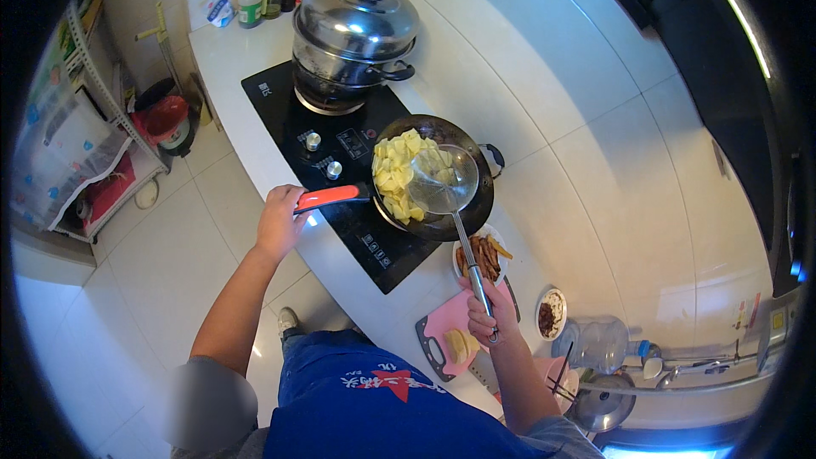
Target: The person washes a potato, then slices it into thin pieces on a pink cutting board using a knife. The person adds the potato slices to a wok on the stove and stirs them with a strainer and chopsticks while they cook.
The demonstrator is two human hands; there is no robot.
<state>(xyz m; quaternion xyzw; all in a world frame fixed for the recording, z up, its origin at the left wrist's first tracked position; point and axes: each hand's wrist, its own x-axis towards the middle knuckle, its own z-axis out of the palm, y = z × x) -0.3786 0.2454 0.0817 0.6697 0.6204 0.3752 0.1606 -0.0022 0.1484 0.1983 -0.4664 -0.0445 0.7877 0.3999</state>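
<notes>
My left hand [279, 219] is closed round the orange-red handle of a dark wok [481, 191], which sits on the nearer burner of the black cooktop [280, 119]. Pale yellow slices [393, 172], looking like potato, fill the wok's left side. In my right hand [497, 314] is the metal handle of a mesh skimmer [444, 180]. Its round mesh is over the wok's middle and right side, overlapping some slices. From above I cannot tell whether the mesh touches them.
A lidded steel pot [353, 25] occupies the far burner, with bottles [250, 4] behind it. Right of the wok are a plate of brown strips [489, 257], a pink cutting board [446, 319] bearing a pale piece of food, a small dish [552, 313] and a clear jug [603, 344].
</notes>
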